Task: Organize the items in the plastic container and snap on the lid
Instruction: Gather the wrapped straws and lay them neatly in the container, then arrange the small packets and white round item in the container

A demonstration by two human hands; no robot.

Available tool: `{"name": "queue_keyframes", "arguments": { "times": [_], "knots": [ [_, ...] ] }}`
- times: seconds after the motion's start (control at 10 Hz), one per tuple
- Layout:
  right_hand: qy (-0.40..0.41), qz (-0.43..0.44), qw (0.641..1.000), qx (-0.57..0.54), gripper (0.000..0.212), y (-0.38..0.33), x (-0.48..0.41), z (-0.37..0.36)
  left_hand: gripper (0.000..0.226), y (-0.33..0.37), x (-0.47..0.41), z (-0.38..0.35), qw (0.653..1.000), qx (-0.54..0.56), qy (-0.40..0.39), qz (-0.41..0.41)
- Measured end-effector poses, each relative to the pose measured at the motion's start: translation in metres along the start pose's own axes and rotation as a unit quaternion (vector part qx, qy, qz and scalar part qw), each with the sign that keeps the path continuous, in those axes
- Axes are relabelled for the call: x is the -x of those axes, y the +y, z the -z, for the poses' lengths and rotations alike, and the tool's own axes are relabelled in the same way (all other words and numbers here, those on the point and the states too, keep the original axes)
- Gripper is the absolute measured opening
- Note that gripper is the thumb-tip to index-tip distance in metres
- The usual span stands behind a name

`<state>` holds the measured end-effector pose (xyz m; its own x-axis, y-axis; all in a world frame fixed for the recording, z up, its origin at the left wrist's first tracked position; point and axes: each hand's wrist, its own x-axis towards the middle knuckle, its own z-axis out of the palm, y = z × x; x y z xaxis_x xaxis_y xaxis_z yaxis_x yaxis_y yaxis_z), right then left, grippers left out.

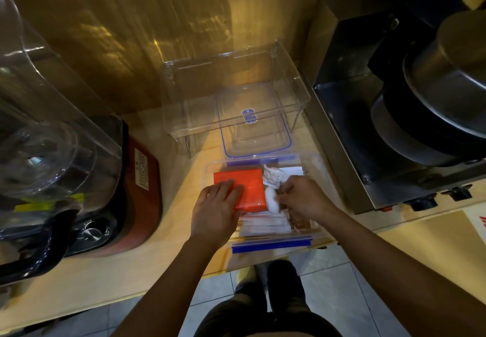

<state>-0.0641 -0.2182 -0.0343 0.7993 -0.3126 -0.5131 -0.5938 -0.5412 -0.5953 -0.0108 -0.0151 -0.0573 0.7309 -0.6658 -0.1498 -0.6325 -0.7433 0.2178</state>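
A clear plastic container (313,236) with blue clips stands on the wooden counter near its front edge. Inside lie an orange-red packet (248,182), a white oval object (272,202), white paper sachets (265,224) and a brown packet (299,222). My left hand (218,210) rests flat on the orange packet's left side. My right hand (302,197) pinches the white oval object beside the packet. The clear lid (259,136) with a blue seal lies flat just behind the container, partly under a clear acrylic stand.
A clear acrylic stand (234,94) sits behind, over the lid. A blender with a red-brown base (142,192) fills the left. A steel appliance (394,115) with dark pots stands right. The counter's front edge (157,289) drops to a tiled floor.
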Motion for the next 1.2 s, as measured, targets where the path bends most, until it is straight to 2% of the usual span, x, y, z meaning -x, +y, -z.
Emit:
{"name": "queue_keyframes", "arguments": {
  "times": [0.1, 0.2, 0.3, 0.4, 0.5, 0.6, 0.7, 0.8, 0.9, 1.0, 1.1, 1.2],
  "knots": [
    [-0.056, 0.019, 0.998, 0.032, 0.037, -0.006, -0.002, -0.011, 0.054, 0.0, 0.001, 0.001, 1.0, 0.01, 0.001, -0.001],
    [-0.047, 0.041, 0.993, 0.105, 0.045, -0.004, -0.004, -0.023, 0.054, 0.0, 0.001, 0.002, 1.0, -0.003, -0.009, -0.005],
    [-0.007, 0.036, 0.995, 0.095, 0.036, 0.001, -0.006, -0.027, 0.046, 0.002, -0.001, 0.009, 0.999, 0.032, -0.015, -0.006],
    [-0.01, 0.018, 0.997, 0.078, 0.041, 0.007, -0.009, -0.022, 0.025, 0.016, -0.015, 0.027, 0.996, 0.084, 0.026, -0.016],
    [-0.009, 0.01, 0.998, 0.056, 0.04, 0.011, -0.012, -0.018, 0.024, 0.042, -0.044, 0.037, 0.997, -0.019, 0.053, -0.061],
    [-0.011, 0.01, 0.999, 0.044, 0.037, 0.015, -0.013, -0.017, 0.037, 0.062, -0.077, 0.037, 0.986, -0.129, 0.001, -0.102],
    [-0.013, 0.015, 1.0, 0.023, 0.041, 0.019, -0.011, -0.018, 0.035, 0.07, -0.1, 0.033, 0.973, -0.192, -0.054, -0.114],
    [-0.01, 0.027, 1.0, 0.001, 0.046, 0.023, -0.008, -0.02, 0.031, 0.071, -0.105, 0.025, 0.968, -0.211, -0.068, -0.12],
    [-0.01, 0.037, 0.999, -0.027, 0.045, 0.025, -0.008, -0.02, 0.026, 0.07, -0.107, 0.022, 0.967, -0.208, -0.084, -0.117],
    [-0.014, 0.055, 0.998, -0.033, 0.044, 0.027, -0.009, -0.022, 0.023, 0.065, -0.105, 0.027, 0.978, -0.166, -0.064, -0.106],
    [-0.025, 0.062, 0.997, -0.047, 0.045, 0.029, -0.011, -0.022, 0.023, 0.06, -0.099, 0.037, 0.99, -0.117, -0.007, -0.083],
    [-0.019, 0.072, 0.995, -0.064, 0.035, 0.031, -0.015, -0.019, 0.017, 0.049, -0.093, 0.044, 0.997, -0.044, 0.044, -0.052]
  ]
}}
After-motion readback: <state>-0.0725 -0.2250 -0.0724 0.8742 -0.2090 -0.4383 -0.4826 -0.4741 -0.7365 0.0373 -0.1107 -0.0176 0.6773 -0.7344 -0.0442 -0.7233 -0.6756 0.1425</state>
